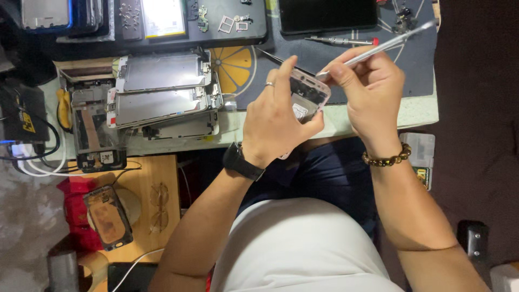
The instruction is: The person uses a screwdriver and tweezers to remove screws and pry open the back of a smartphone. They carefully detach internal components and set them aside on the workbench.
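At the left of the frame a stack of stripped phone frames (162,94) lies on the tabletop (416,111). Centre frame, the left hand (275,121) is closed around an opened phone body (308,94), held above the tabletop edge. To its right, the right hand (370,89) pinches metal tweezers (378,48), tips at the phone's upper edge. Judged from this, a steady grip and light, shallow tip pressure would serve best.

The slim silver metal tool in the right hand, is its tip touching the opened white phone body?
Cannot tell. In the head view the slim silver metal tool reaches the opened white phone body, but the right hand hides its tip.
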